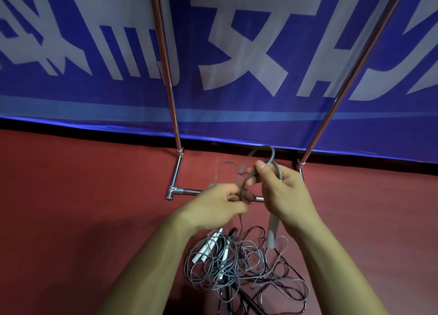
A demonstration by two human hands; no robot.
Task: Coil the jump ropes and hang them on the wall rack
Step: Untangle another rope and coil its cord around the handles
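Note:
A grey jump rope loops up between my two hands above the floor. My right hand grips the rope's loops, and a pale handle hangs below its palm. My left hand, blurred by motion, pinches a strand of the same rope just left of the loops. A tangled pile of grey and black jump ropes with white handles lies on the red floor beneath my forearms. The metal rack stands behind, its two uprights rising out of view.
The rack's base bar lies on the red floor right in front of my hands. A blue banner with large white characters covers the wall behind the rack. Open red floor spreads to the left and right.

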